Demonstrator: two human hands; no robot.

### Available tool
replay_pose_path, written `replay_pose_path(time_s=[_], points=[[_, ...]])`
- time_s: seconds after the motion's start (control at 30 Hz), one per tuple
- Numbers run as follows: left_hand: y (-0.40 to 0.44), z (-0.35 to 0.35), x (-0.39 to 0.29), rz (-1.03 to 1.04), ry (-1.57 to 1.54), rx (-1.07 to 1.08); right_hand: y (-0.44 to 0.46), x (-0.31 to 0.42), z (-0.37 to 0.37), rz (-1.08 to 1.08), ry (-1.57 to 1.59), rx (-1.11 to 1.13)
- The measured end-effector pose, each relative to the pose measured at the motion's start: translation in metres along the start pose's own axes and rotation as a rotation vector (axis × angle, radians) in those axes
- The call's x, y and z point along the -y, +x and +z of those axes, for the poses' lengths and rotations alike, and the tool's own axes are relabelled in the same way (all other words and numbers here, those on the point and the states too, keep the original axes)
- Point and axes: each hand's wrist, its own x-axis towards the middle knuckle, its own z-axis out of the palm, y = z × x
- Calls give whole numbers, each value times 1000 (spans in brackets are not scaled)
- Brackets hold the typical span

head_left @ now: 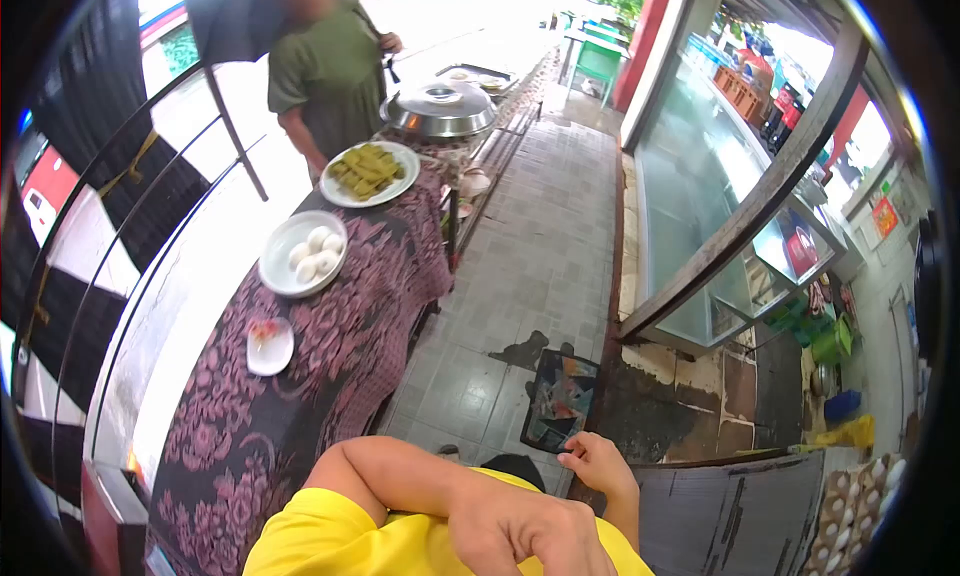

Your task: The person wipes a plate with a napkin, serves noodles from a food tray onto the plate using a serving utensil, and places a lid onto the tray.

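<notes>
My left arm bends across my yellow shirt, and my left hand [525, 531] is close to the camera at the bottom edge. Its knuckles face up; the fingertips are cut off, so whether it holds anything is hidden. My right hand [598, 464] hangs by my right side with fingers loosely bent and apart, and I see nothing in it. Just beyond it, on the tiled floor, lies a dark rectangular tray-like thing [560, 400] with mixed scraps of colour inside.
On the left, a table with a patterned cloth [215, 431] bears a small white dish [270, 347], a bowl of white eggs [303, 254], a plate of green wrapped food [370, 174] and a lidded pan [440, 108]. A person [330, 71] stands behind it. Egg trays [850, 521] sit lower right.
</notes>
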Motion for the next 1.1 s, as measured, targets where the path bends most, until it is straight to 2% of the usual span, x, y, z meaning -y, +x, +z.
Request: replay_pose_path(time_s=[0.03,0.07,0.1,0.2,0.27,0.37,0.4,0.43,0.47,0.5,0.53,0.6,0.63,0.7,0.73,0.87,0.9,0.97,1.1], points=[[4,-4,-2,7,-26,70,-2,2,5,4,13,-6],[-9,-43,-26,-72,-42,42,-3,5,11,5,26,-9],[-14,-81,-53,-150,-60,13,96,26,19,-37,199,16],[-33,-150,-76,-300,25,-50,158,2,-8,24,251,27],[-61,-220,-86,-523,67,79,209,-31,-24,55,256,7],[-96,-321,-84,-759,13,-472,294,-81,-60,50,178,-8],[-118,-360,-79,-803,102,-696,320,-87,-80,-152,105,-153],[-146,-397,-71,-842,178,-933,339,-75,-117,-26,95,-64],[-168,-437,-71,-982,353,-1207,362,-66,-147,58,90,2],[-184,-476,-78,-929,418,-1480,392,-72,-165,-51,88,-41],[-204,-512,-89,-764,412,-1683,420,-77,-184,-140,112,-74],[-202,-561,-124,-388,604,-1859,466,-73,-216,-256,-11,-111],[-208,-575,-134,-373,677,-1891,494,-65,-236,-330,-55,-145],[-214,-609,-170,-345,858,-1901,533,-33,-268,-209,20,40],[-227,-622,-181,-390,828,-1916,557,-28,-276,-301,-5,31],[-300,-687,-219,-491,816,-2022,664,-2,-314,-267,110,114],[-317,-706,-228,-517,829,-2068,692,-1,-321,-291,126,57],[-358,-757,-250,-622,1175,-2067,748,-3,-341,-326,150,-56],[-369,-847,-283,-764,1891,-2043,851,-11,-393,-382,163,-97]])
